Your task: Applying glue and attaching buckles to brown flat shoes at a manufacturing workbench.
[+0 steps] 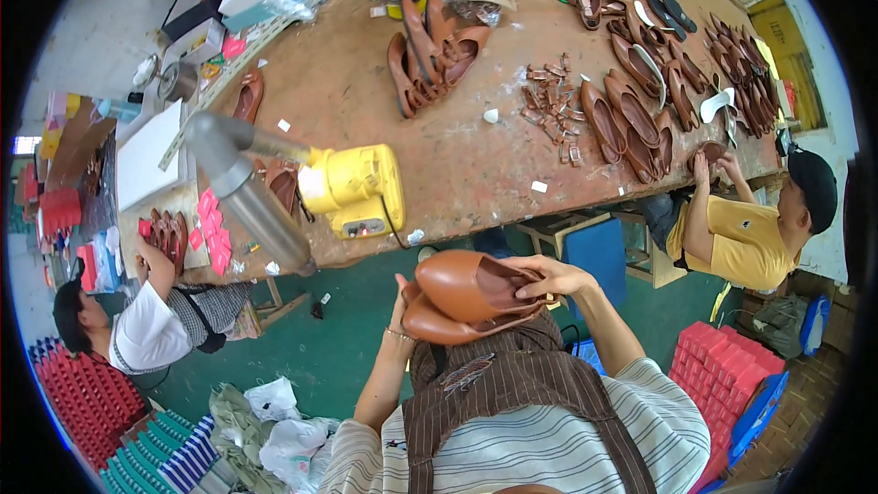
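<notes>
A pair of brown leather shoes (455,285) with open backs is held in front of my striped apron, one lying over the other, toes to the left. My left hand (400,309) grips them at the toe end, its fingers mostly hidden behind the leather. My right hand (556,277) closes on the heel end, thumb inside the upper shoe's opening and fingers near the back straps. Ahead and to the left, a yellow hot-air blower (358,187) with a bent metal pipe (247,187) stands on the table's near edge.
The brown worktable (476,160) carries a shoe cluster (434,59), a heap of buckled straps (553,105) and many brown shoes (631,114). A person in yellow (750,238) works at the right, another in white (151,334) at the left. Red stacks (722,375) stand at the lower right.
</notes>
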The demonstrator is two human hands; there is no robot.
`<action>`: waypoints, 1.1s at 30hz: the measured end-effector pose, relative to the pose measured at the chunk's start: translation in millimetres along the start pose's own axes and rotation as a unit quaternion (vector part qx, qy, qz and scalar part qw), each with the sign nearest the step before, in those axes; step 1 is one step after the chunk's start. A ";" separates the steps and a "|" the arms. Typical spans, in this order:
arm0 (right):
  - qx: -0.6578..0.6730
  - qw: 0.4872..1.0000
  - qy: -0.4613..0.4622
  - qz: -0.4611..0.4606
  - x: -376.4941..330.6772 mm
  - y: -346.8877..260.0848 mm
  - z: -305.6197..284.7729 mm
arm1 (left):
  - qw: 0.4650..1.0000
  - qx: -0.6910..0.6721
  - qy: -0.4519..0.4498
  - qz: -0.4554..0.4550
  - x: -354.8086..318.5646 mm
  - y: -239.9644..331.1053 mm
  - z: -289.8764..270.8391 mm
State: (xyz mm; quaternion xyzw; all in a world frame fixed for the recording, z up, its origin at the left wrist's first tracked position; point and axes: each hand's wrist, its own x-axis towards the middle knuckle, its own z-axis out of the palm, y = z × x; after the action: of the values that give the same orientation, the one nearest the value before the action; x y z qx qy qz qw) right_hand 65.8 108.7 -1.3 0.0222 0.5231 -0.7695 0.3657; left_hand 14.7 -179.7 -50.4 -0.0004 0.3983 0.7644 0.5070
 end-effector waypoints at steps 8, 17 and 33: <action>0.106 0.963 0.196 -0.154 -10.0 -19.3 -58.3 | 0.974 -0.094 0.154 0.139 103.0 -5.8 50.4; -0.010 0.860 0.400 -0.317 21.4 -152.2 -204.0 | 0.865 0.328 0.105 0.365 333.6 153.4 140.3; -0.363 0.815 0.426 -0.147 187.6 -117.3 -336.5 | 0.810 0.496 0.303 0.076 317.7 41.6 13.7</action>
State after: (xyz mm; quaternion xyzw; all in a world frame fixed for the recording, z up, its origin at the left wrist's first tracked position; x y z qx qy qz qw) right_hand -257.4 305.6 -138.9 0.1360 0.8651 -0.4818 -0.0298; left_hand -166.3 67.8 -144.3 0.0491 0.8554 0.4603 0.2324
